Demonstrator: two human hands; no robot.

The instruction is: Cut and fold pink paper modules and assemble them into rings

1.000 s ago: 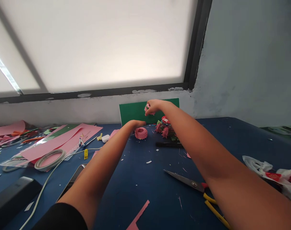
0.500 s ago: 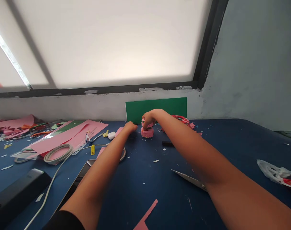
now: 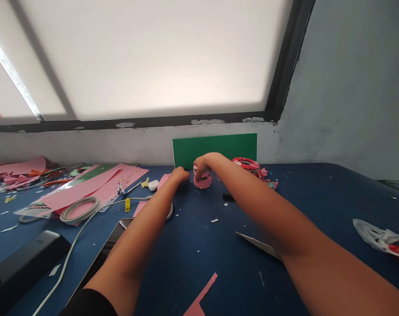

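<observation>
Both my arms stretch to the far side of a dark blue table (image 3: 318, 193). My right hand (image 3: 204, 161) is closed over the top of a small pink paper ring with a frilled edge (image 3: 202, 181), pressing a second pink piece down onto it. Just left of the ring, my left hand (image 3: 180, 174) rests on the table with its fingers curled; what they hold, if anything, is hidden. A green card (image 3: 214, 149) leans on the wall right behind both hands. A heap of red and pink paper flowers (image 3: 252, 166) lies right of the ring.
Scissors (image 3: 257, 243) lie under my right forearm. Pink sheets (image 3: 87, 186), a tape roll (image 3: 81, 210), a white cable (image 3: 66, 259), a phone (image 3: 104, 250) and a black box (image 3: 20, 265) sit left. A plastic bag (image 3: 379, 239) is at the right, and a pink strip (image 3: 201, 298) near me.
My right hand has come down from in front of the green card with a pink piece and set it onto the pink ring. The camera has shifted slightly.
</observation>
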